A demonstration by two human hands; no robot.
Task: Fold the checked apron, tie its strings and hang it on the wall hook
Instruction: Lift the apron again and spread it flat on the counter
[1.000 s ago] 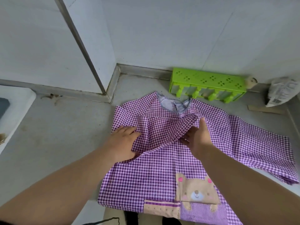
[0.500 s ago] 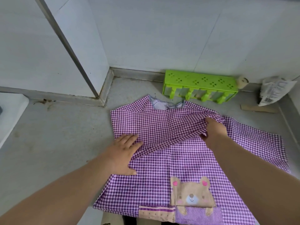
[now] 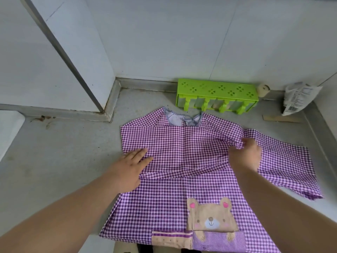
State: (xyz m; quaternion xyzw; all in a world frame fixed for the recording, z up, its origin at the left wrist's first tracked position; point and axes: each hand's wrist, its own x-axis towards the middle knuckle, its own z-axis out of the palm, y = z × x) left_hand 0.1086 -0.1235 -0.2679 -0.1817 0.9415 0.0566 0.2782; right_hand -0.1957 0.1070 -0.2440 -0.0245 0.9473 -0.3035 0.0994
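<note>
The purple-and-white checked apron lies flat on the grey counter, neck opening toward the wall, a bear patch and pocket at its near hem. Its left sleeve is folded across the chest. My left hand lies flat, fingers together, pressing the left edge of that fold. My right hand pinches a bunch of the folded fabric at the right shoulder; the right sleeve still spreads out to the right. No strings or wall hook are visible.
A green plastic rack sits against the back wall just beyond the apron's neck. A small beige object and a white printed packet stand in the back right corner. A white surface borders the left.
The left sleeve fold has been drawn flat across the chest. My right hand moved right, pulling the fabric to the right shoulder; my left hand slid down to the left edge.
</note>
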